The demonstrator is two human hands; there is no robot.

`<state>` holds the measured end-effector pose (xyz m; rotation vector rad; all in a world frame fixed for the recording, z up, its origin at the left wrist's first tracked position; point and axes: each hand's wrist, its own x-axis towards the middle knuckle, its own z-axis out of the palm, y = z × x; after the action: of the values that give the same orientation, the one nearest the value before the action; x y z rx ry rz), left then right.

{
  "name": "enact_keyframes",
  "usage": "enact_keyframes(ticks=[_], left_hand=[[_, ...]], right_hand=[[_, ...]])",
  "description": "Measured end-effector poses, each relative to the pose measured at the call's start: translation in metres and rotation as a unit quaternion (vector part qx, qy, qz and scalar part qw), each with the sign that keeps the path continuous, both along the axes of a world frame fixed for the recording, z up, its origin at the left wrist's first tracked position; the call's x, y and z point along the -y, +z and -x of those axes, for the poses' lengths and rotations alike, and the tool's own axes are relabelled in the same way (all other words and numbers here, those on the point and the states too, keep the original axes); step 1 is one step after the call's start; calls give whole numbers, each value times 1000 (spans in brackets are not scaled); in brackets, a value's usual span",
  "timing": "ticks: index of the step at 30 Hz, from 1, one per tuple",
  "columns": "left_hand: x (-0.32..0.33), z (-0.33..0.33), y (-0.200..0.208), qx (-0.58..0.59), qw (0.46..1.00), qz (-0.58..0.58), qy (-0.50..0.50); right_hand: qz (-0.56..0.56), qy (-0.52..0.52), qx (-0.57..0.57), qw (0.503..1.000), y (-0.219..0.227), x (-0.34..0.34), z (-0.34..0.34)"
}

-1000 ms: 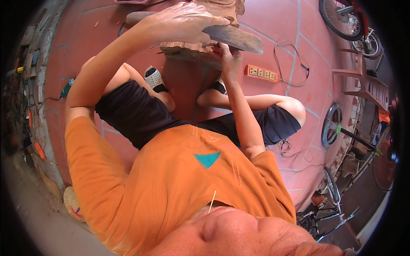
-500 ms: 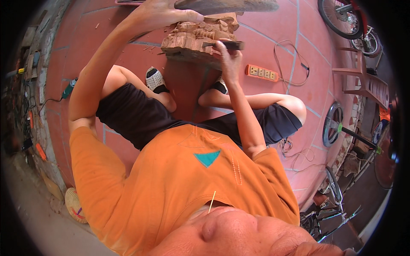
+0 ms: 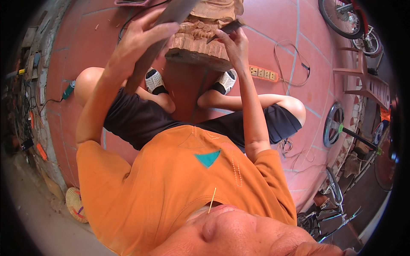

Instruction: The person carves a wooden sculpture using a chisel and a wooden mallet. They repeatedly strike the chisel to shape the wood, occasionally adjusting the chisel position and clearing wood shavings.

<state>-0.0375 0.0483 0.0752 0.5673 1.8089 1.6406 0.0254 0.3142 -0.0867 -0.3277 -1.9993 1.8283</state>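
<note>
My left hand (image 3: 147, 36) is closed around a long dark wooden bar (image 3: 147, 62), which slants from the upper edge down toward my left knee. My right hand (image 3: 235, 45) grips a chisel (image 3: 231, 27) between thumb and fingers. Its dark handle points up and right, and its thin end points down-left at the carving. Between my feet and the upper edge stands a carved brown wood block (image 3: 198, 45), with rough relief on top and a grooved near side. The chisel's tip is over the relief; whether it touches the wood I cannot tell.
An orange power strip (image 3: 263, 74) lies right of the block, with a looped cable (image 3: 294, 45) beyond it. A green power tool (image 3: 68, 89) is on the red tiles at left. A pink plastic chair (image 3: 367, 81) and wheels stand at right. A straw hat (image 3: 76, 205) lies lower left.
My left hand has come down and left, swinging the bar from nearly level above the block to a steep slant beside it. My right hand has shifted slightly up and right, tilting the chisel.
</note>
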Motion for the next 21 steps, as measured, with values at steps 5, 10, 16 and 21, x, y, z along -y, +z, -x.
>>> enact_keyframes(ticks=[5,10,16,21], left_hand=[[22,-52,-19,156,979,-108,74],[32,-75,-67,183,962,-108,175],[30,-91,-95,170,961,-75,204],[31,-92,-97,144,966,-58,208]], right_hand=[[-181,56,24,982,13,9,16],[-312,133,81,937,32,10,41],[-283,189,66,938,11,11,56],[-272,214,78,935,23,25,58]])
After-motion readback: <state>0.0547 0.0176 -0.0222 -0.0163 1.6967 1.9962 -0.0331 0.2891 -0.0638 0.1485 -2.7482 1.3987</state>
